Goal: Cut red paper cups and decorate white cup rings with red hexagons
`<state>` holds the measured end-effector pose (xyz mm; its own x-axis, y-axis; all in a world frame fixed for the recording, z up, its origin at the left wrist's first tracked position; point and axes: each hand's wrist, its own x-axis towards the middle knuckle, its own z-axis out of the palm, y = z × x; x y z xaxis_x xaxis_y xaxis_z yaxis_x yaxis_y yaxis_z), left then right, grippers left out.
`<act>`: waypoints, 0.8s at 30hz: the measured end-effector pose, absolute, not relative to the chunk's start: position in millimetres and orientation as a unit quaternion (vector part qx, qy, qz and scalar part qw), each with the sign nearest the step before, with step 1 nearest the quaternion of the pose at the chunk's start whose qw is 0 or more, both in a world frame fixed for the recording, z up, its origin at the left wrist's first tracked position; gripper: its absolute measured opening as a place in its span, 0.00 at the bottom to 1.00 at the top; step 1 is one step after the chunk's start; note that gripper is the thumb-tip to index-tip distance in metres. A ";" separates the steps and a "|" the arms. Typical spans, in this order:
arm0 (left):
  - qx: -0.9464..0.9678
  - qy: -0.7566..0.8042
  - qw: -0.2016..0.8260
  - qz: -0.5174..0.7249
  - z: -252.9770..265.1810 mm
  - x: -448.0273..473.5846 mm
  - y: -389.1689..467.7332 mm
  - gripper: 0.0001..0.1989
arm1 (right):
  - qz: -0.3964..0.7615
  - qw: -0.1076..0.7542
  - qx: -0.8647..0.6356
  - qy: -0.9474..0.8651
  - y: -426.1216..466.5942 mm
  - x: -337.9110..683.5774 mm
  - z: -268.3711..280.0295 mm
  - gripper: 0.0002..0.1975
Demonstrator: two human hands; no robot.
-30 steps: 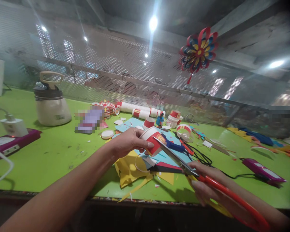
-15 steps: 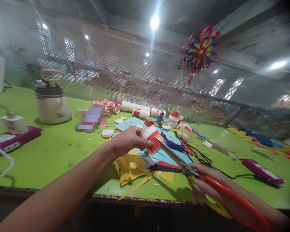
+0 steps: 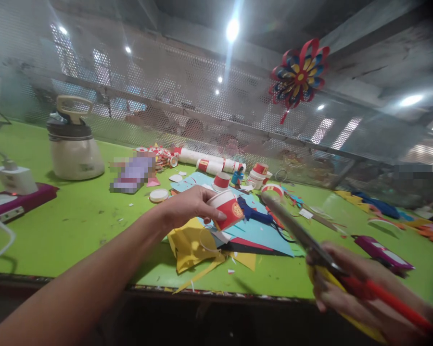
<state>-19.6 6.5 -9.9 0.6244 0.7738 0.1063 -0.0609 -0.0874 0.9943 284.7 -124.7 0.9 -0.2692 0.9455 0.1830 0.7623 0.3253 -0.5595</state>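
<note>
A red and white paper cup (image 3: 228,209) with a yellow emblem is gripped in my left hand (image 3: 191,205), tilted above the papers, thumb on its outer wall. To the right, my right hand (image 3: 350,283) is wrapped round the red and yellow handles of a pair of scissors (image 3: 296,228). The blades look closed, are smeared by motion, and point up and left, apart from the cup. Behind the cup lies a blue glue gun (image 3: 254,211). Light blue paper sheets (image 3: 270,235) and crumpled yellow paper (image 3: 189,247) lie beneath my left hand and the cup.
Stacked paper cups (image 3: 209,161) lie along the back of the green table (image 3: 104,230). A sprayer bottle (image 3: 75,149) stands left, near a purple power strip (image 3: 32,202); another purple strip (image 3: 384,252) sits right. A paper flower (image 3: 300,77) hangs above. Scraps line the front edge.
My right hand has drawn the scissors away from the cup, to the right and toward me. My left hand still holds the cup in nearly the same place. The view has shifted slightly.
</note>
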 end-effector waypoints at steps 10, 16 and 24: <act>0.755 0.238 0.577 0.202 -12.5 -13.5 -0.9 0.05 | 0.166 0.322 -0.368 -0.856 -44.2 195.6 30.5 0.16; 0.797 0.209 0.536 0.186 -6.0 -23.1 -0.8 0.05 | 0.376 0.256 -0.358 -0.815 -32.9 181.3 18.6 0.21; 0.770 0.301 0.526 0.200 -7.3 -20.8 2.5 0.05 | 0.329 0.370 -0.394 -0.774 -23.7 184.8 20.6 0.19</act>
<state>-20.8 2.5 -7.3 0.7390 0.6737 -0.0073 0.2525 -0.2669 0.9301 184.8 -23.7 20.6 -0.4158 0.8538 0.3134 0.3667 0.4727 -0.8013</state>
